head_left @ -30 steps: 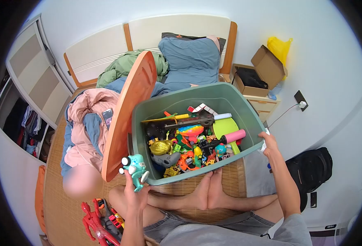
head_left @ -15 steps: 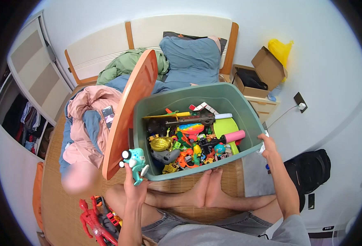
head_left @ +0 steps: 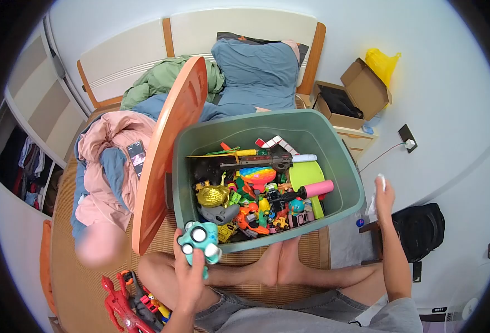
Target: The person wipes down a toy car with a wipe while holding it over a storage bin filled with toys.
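Observation:
My left hand (head_left: 188, 277) is closed around a teal toy car (head_left: 200, 237) with white wheels, at the near left corner of a large green storage bin (head_left: 267, 243). Away from the bin on the right, my right hand (head_left: 386, 201) grips a crumpled white tissue (head_left: 372, 208). Inside the bin lies a jumble of toys: a black toy gun (head_left: 264, 161), a gold bowl-shaped piece (head_left: 213, 195), a grey game controller (head_left: 219, 214), a pink cylinder (head_left: 318, 188) and several small figures and vehicles.
An orange lid (head_left: 170, 144) leans upright on the bin's left side. Beside my left leg lie a red figure (head_left: 121, 304) and other toys on the mat. A phone (head_left: 136, 158) rests on pink bedding (head_left: 111, 133). At right are an open cardboard box (head_left: 339, 119) and black backpack (head_left: 421, 230).
My left hand has turned the teal toy so its wheels face up, and moved slightly right and down. My right hand has left the bin's rim and moved right with the tissue.

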`<state>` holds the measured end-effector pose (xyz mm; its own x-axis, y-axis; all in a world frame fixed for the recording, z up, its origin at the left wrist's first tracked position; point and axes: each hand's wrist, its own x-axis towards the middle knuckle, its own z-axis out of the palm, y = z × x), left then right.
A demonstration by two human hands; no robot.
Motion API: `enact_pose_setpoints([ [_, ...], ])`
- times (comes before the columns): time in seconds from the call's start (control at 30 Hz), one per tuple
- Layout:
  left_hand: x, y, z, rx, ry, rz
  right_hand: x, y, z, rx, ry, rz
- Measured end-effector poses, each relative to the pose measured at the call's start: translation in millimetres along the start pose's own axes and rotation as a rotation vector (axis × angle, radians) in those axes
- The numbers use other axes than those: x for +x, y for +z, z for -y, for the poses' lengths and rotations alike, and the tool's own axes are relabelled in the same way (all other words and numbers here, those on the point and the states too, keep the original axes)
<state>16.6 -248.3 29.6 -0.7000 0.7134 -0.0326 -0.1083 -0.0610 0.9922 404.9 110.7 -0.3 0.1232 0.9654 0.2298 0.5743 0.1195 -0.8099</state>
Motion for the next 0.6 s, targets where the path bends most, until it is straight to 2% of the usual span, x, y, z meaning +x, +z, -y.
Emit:
enact_pose_setpoints([
  [0.03, 2.3, 9.1, -10.8, 0.132, 0.11, 0.054, 3.2, -6.1, 15.7, -0.015, -0.091, -0.09],
  [0.07, 10.7, 16.4, -14.5, 0.193, 0.193, 0.066, 5.5, -3.7, 33.6, 0.043, -0.178, -0.078],
  [0.13, 31.4, 39.3, -35.3, 0.305, 0.373, 0.101, -5.4, 16.8, 92.0, 0.329, -0.174, 0.027],
  [0.17, 46.1, 49.7, -32.4, 0.259, 0.395, 0.145, -9.8, 33.2, 114.4, 0.385, -0.203, 0.067],
  [0.2, 60.1, 61.9, -38.1, 0.209, 0.238, 0.255, -13.9, 50.5, 132.9, 0.444, -0.234, 0.104],
  [0.23, 74.6, 80.8, -44.0, 0.089, 0.097, 0.327, -18.4, 67.1, 146.5, 0.578, -0.169, 0.267],
  [0.27, 96.2, 101.0, -27.3, -0.017, 0.053, 0.361, -24.5, 82.1, 165.0, 0.624, -0.207, 0.42],
  [0.3, 115.4, 119.4, -25.7, -0.025, -0.067, 0.406, -28.4, 105.5, 177.7, 0.642, -0.287, 0.465],
  [0.33, 137.2, 136.1, -9.5, 0.122, 0.028, 0.395, -37.1, 122.2, 199.2, 0.65, -0.312, 0.53],
  [0.37, 154.3, 156.7, 3.5, 0.093, 0.106, 0.346, -42.7, 143.6, 213.9, 0.637, -0.31, 0.511],
  [0.4, 167.6, 169.1, 4.3, 0.088, 0.003, 0.365, -43.8, 163.5, 224.7, 0.608, -0.407, 0.473],
  [0.5, 208.9, 190.0, 48.3, 0.104, -0.11, 0.232, -29.8, 217.9, 214.7, 0.355, -0.605, 0.358],
  [0.53, 211.1, 189.6, 49.3, 0.185, 0.011, 0.178, -28.3, 230.6, 204.6, 0.349, -0.601, 0.34],
  [0.6, 207.1, 181.5, 58.8, 0.349, -0.003, 0.133, -29.4, 256.7, 171.8, 0.335, -0.598, 0.346],
])
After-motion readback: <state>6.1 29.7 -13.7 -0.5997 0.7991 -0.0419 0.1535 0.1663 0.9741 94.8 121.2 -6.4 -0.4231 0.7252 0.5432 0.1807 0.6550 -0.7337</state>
